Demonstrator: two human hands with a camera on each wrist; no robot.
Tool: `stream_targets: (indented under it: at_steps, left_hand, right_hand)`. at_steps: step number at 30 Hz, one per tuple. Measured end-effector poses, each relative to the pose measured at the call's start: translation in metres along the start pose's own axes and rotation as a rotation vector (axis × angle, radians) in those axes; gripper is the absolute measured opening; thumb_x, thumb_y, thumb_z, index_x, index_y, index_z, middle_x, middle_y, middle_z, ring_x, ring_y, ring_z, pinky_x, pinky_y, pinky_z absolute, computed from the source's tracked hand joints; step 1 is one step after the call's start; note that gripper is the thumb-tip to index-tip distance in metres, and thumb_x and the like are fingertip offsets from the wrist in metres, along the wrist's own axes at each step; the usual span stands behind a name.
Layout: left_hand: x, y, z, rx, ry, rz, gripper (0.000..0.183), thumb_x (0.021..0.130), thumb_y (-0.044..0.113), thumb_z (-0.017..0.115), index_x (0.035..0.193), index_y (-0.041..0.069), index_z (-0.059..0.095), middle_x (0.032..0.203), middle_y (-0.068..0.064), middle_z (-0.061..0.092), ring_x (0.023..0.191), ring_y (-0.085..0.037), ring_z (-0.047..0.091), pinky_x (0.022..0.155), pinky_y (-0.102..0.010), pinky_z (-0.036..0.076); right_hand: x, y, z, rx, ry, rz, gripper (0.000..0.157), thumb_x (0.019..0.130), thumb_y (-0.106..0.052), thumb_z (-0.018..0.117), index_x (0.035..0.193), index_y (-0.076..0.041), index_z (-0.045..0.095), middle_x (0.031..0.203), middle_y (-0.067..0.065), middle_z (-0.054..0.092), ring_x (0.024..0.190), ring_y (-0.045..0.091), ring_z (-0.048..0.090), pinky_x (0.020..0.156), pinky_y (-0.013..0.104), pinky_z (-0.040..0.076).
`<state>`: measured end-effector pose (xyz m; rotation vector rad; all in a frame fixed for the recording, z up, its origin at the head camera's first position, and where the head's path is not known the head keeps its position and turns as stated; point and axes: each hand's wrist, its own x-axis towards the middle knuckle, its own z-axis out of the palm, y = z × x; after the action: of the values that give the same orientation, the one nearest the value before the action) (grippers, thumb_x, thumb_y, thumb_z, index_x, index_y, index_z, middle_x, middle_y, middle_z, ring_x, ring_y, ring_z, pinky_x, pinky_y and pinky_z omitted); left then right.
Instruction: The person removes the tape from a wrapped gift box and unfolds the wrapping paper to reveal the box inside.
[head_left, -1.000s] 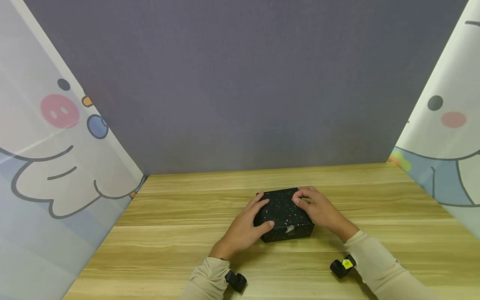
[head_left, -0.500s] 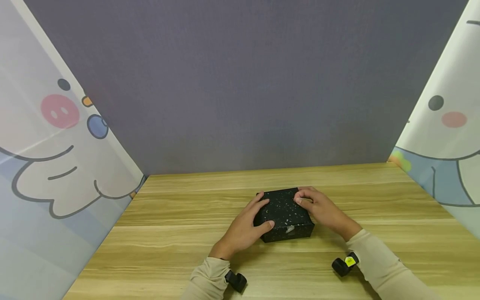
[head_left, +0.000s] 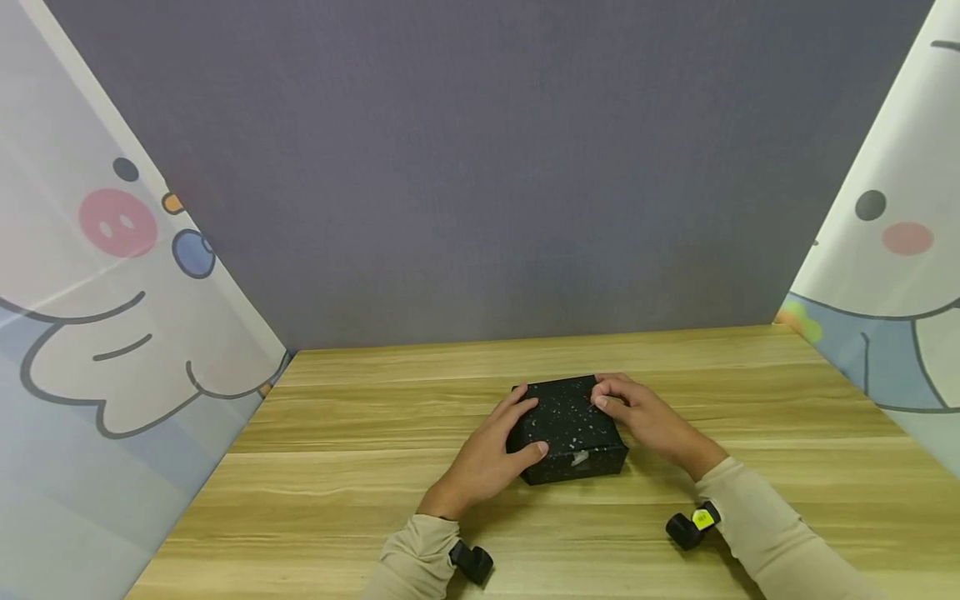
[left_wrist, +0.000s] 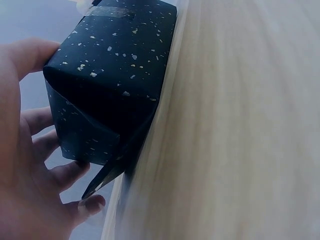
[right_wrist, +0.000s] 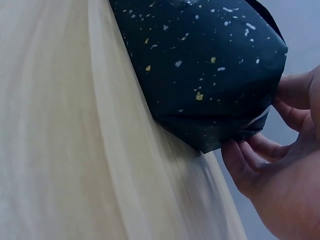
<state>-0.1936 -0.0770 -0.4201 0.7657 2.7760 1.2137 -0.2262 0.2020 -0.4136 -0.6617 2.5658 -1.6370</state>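
Note:
A box wrapped in black paper (head_left: 562,421) with silver and gold flecks rests on the wooden table. My left hand (head_left: 483,458) holds its left side, thumb on the near top edge and fingers spread along the far part. On that side a loose paper flap (left_wrist: 102,180) sticks out below folded paper, close to the fingertips. My right hand (head_left: 648,417) is at the far right corner, thumb and index finger bent together on the top edge. Other fingertips press the folded paper end (right_wrist: 200,132) in the right wrist view. A shiny tape piece (head_left: 580,457) shows on the front.
The light wooden table (head_left: 360,483) reaches back to a grey panel (head_left: 480,183). Cartoon-printed sheets (head_left: 97,350) flank it on both sides. A small black camera (head_left: 472,562) is strapped on the left wrist, and another black camera (head_left: 684,531) on the right.
My right hand has slid slightly to the right, from the box top toward its right edge. The left hand and the box have stayed put.

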Motion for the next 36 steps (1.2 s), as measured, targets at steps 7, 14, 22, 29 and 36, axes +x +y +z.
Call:
stream_targets:
  at_steps: [7,14,22,29,36]
  left_hand:
    - [0.0,-0.001,0.0,-0.004,0.001,0.0,0.067,0.097,0.056,0.057,0.155,0.031,0.038,0.163,0.022,0.014,0.148,-0.02,0.026,0.112,-0.056,0.033]
    - [-0.001,-0.002,0.001,-0.011,-0.004,-0.006,0.067,0.097,0.057,0.057,0.155,0.032,0.037,0.165,0.017,0.015,0.148,-0.02,0.026,0.111,-0.056,0.033]
    - [0.0,-0.003,0.001,-0.009,-0.004,-0.003,0.067,0.097,0.057,0.057,0.156,0.032,0.037,0.164,0.02,0.015,0.148,-0.019,0.026,0.112,-0.055,0.033]
    - [-0.001,-0.001,-0.001,-0.007,-0.01,-0.005,0.067,0.097,0.056,0.056,0.156,0.031,0.037,0.162,0.023,0.013,0.148,-0.019,0.025,0.112,-0.055,0.033]
    - [-0.002,-0.001,-0.001,-0.008,-0.009,-0.003,0.067,0.097,0.057,0.056,0.156,0.031,0.037,0.163,0.021,0.013,0.148,-0.02,0.026,0.111,-0.056,0.033]
  right_hand:
    - [-0.001,0.002,-0.003,0.056,-0.009,0.019,0.021,0.106,-0.022,0.053,0.1,-0.003,0.061,0.151,0.027,0.037,0.141,0.049,0.028,0.111,0.066,0.023]
    - [-0.001,0.006,-0.006,0.11,-0.009,0.051,0.025,0.106,-0.024,0.053,0.102,0.0,0.06,0.152,0.027,0.036,0.141,0.05,0.028,0.112,0.065,0.023]
    - [-0.001,0.008,-0.007,0.174,-0.014,0.037,0.027,0.107,-0.019,0.05,0.1,0.005,0.059,0.15,0.03,0.037,0.141,0.047,0.029,0.109,0.031,0.035]
    - [-0.001,0.009,-0.008,0.268,-0.01,0.05,0.029,0.107,-0.018,0.05,0.099,0.009,0.057,0.15,0.033,0.036,0.14,0.045,0.029,0.097,0.014,0.04]
    - [-0.001,0.014,-0.008,0.309,-0.029,0.06,0.046,0.108,-0.021,0.048,0.133,0.018,0.05,0.151,0.033,0.035,0.129,0.012,0.046,0.101,0.016,0.04]
